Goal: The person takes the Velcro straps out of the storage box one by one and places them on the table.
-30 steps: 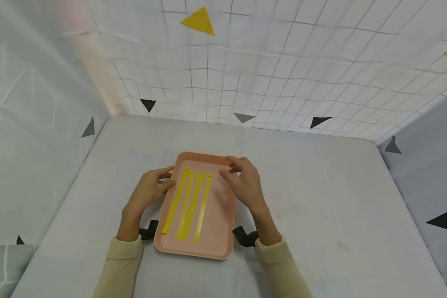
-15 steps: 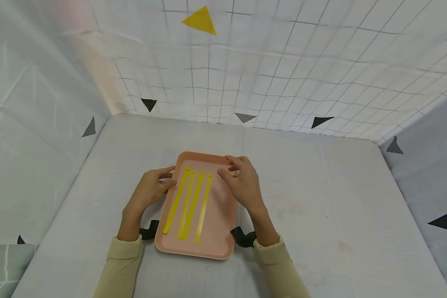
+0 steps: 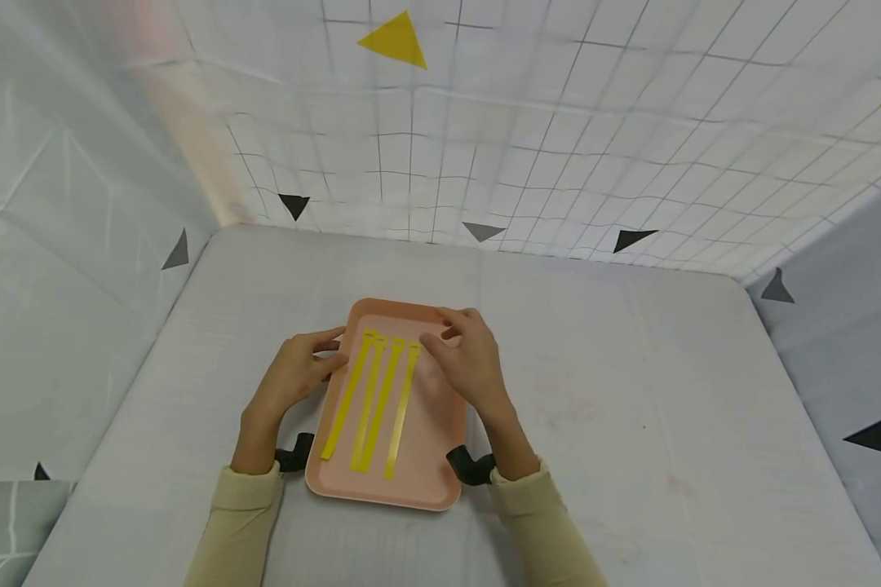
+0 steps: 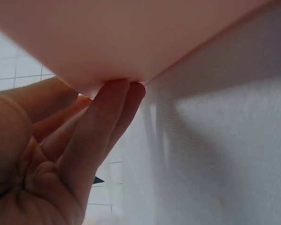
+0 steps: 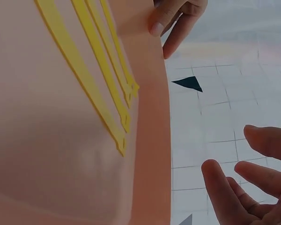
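As the right hand (image 3: 473, 359) slides a touch leftward, fingers spread and gripping nothing, its thumb draws nearer the top of the rightmost yellow strap (image 3: 402, 408)! The left hand (image 3: 297, 371) hasn't budged, pinching the tray's left edge. All four yellow straps (image 3: 382, 399) lie untouched in the pink tray (image 3: 433, 432), heads toward the far end, so I'd call this a positioning moment. Beyond them spreads the pale, faintly stained surface (image 3: 595, 408), then a gridded white wall (image 3: 529, 147) dotted with black, gray and yellow triangles (image 3: 398, 41).
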A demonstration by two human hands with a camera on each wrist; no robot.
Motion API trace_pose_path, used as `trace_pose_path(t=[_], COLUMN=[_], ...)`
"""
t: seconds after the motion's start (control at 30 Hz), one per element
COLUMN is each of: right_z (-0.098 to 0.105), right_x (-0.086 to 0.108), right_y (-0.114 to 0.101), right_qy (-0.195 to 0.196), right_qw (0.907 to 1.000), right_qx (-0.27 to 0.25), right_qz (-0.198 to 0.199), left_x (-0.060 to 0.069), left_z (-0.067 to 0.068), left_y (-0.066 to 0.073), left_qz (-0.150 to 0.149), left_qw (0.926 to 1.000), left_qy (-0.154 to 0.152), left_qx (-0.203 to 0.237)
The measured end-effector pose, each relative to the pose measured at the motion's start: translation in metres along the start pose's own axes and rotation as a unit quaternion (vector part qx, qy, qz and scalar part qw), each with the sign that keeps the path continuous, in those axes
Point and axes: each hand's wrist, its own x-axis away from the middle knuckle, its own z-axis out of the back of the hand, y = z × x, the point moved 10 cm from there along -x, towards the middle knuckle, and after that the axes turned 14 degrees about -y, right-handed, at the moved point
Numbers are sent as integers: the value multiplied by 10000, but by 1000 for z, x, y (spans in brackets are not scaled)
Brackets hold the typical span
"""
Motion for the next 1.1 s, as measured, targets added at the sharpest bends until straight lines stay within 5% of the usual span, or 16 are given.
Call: trace_pose_path(t=[0.43,1.1], right_z=[-1,-24], right_x=[0,-9], right_y=[0,14], right_qy=[583,220], right_qw=[9980,9994], right_qx=[12,-13], right_qz=[233,-265], left_x=[0,0], left_z=[-1,0], left_y=[0,0], left_qz=[1,87], left_qw=[10000,9998], left_qy=[0,46], left_qx=[33,-152])
